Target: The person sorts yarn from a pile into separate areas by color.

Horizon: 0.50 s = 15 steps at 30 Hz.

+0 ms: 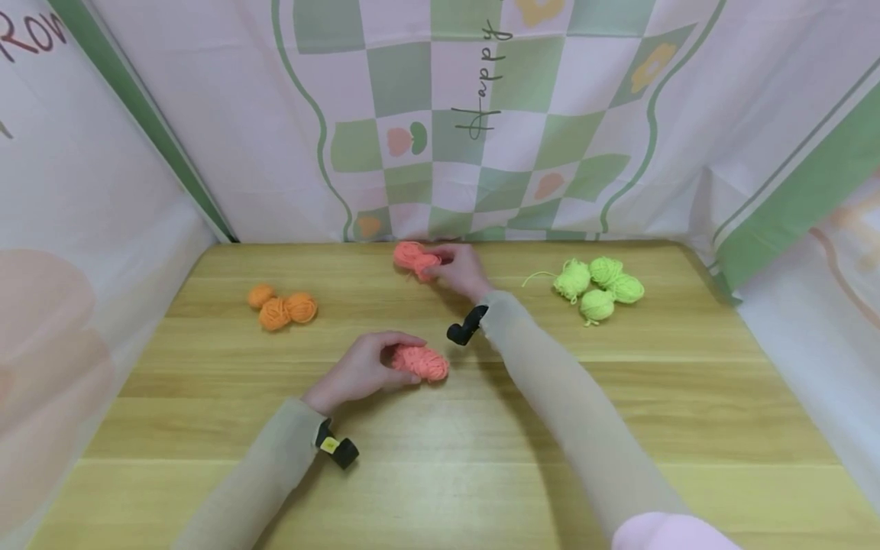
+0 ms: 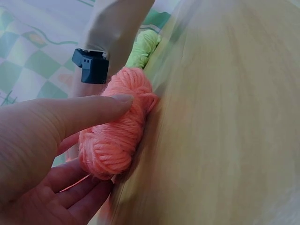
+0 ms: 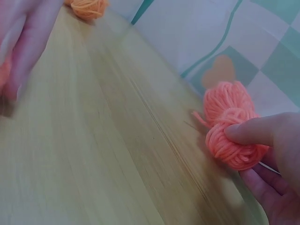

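Note:
In the head view my left hand (image 1: 367,367) grips an oblong bundle of coral yarn (image 1: 422,363) just above or on the middle of the table. The left wrist view shows its thumb lying across the yarn (image 2: 119,126), with fingers underneath. At the table's back edge, my right hand (image 1: 462,269) pinches a coral yarn ball (image 1: 428,266) between thumb and fingers. Another rounded lump of coral yarn (image 3: 227,97) touches that ball (image 3: 236,143) on its far side; whether the two are separate is unclear. A short loose strand sticks out there.
Several orange yarn balls (image 1: 275,313) sit together at the left of the wooden table (image 1: 440,473). Several lime-green yarn balls (image 1: 596,305) form a group at the right, one trailing a strand. A checkered curtain (image 1: 454,168) hangs right behind the back edge.

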{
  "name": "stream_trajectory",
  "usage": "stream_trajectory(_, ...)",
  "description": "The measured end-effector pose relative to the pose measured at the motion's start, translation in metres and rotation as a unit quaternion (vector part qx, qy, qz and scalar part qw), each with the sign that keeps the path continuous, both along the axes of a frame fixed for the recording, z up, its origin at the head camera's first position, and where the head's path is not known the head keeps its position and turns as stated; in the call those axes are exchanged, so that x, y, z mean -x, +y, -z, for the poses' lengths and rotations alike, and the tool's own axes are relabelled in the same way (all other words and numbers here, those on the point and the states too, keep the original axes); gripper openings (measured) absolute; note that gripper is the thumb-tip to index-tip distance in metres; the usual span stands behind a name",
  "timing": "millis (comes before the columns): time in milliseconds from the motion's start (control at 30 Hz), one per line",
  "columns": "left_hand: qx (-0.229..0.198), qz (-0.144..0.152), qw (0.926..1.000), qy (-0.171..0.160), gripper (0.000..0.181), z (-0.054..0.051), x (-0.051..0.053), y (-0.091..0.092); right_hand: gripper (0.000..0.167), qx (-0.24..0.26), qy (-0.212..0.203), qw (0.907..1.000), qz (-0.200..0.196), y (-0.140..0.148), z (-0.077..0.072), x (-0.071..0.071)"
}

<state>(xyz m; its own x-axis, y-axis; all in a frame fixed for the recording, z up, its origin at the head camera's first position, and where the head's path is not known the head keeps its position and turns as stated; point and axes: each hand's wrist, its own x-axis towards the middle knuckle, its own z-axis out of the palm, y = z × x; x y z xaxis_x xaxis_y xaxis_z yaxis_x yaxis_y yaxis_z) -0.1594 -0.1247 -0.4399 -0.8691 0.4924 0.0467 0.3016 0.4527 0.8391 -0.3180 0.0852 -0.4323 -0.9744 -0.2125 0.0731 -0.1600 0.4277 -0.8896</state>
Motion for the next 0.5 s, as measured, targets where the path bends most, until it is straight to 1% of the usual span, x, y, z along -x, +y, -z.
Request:
stream_trajectory(100, 0.000, 0.000, 1.0000, -0.001, 0.052, 0.000, 0.000, 0.000, 0.040, -0.002, -0.001, 1.0000, -0.005, -0.004, 0.001, 0.001)
stream_trajectory(267, 0.002, 0.001, 1.0000, -0.002, 0.052, -0.001, 0.000, 0.000, 0.040, -0.011, 0.011, 0.9998, -0.009, -0.012, 0.003, 0.005)
stream_trajectory(500, 0.004, 0.002, 1.0000, 0.002, 0.053, -0.002, -0.001, 0.000, 0.037, -0.014, 0.007, 0.9999, -0.005, -0.018, 0.005, 0.007)
